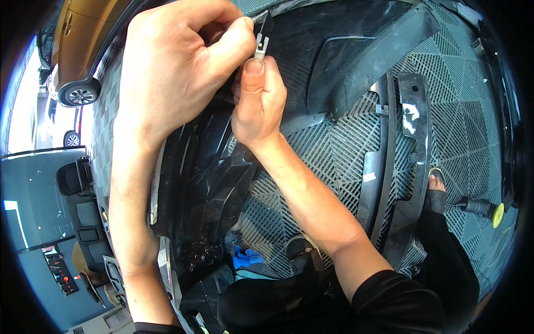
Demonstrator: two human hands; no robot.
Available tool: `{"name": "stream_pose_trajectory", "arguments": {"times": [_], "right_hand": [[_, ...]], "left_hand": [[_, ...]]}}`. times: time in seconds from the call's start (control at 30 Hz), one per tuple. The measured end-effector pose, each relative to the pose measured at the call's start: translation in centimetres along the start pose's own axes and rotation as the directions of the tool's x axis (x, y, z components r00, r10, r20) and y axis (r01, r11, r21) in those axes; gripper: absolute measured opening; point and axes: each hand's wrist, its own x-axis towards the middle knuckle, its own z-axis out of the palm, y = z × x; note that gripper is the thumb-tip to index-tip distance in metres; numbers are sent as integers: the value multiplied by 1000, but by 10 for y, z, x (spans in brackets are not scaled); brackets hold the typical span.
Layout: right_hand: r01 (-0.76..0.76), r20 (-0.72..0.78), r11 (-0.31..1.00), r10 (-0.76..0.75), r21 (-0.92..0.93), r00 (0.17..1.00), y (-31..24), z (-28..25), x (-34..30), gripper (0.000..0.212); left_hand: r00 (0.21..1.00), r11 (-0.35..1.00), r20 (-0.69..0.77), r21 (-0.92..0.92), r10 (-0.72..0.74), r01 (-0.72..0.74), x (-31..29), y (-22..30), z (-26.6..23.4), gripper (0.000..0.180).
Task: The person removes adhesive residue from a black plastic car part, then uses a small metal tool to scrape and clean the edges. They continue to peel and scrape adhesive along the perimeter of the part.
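Close together at the top centre, both hands are closed in pinches. My right hand (258,106) grips a small pale grey two-pronged fitting (260,47), its thumb lying along the lower end. Above it, my left hand (172,67) pinches with thumb and forefinger at a thin, dark, blade-like strip (267,25) that meets the prongs. The left fingers partly hide where the strip and fitting join. Below and behind the hands lies a large black plastic car body panel (214,186), which looks like a bumper.
Dark curved bars (379,167) lie on the grey grid floor tiles (456,139) at right. A polisher with a yellow pad (498,215) sits further right. A blue cloth (247,258) lies near my foot. At left are a car seat (88,222) and an orange-brown car (83,42).
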Motion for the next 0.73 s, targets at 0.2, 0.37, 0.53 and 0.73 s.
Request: {"name": "stream_pose_trajectory", "arguments": {"times": [0.2, 0.37, 0.53, 0.73], "right_hand": [[20, 13, 1000, -20, -1, 1000, 0, 1, 0, 45], [-78, 13, 972, 77, 223, 997, 0, 2, -4, 46], [-84, 67, 973, 71, 214, 995, 3, -2, -2, 47], [-94, 77, 972, 80, 213, 994, 0, -2, -1, 48]], "left_hand": [[999, 998, 8, -50, -48, 48, -1, -3, 0, 18], [999, 998, 27, -42, -45, 46, 0, 0, -2, 18], [999, 999, 26, -19, -35, 36, 0, -1, -3, 19], [999, 999, 29, -3, -34, 34, -1, -3, -3, 20]]}}
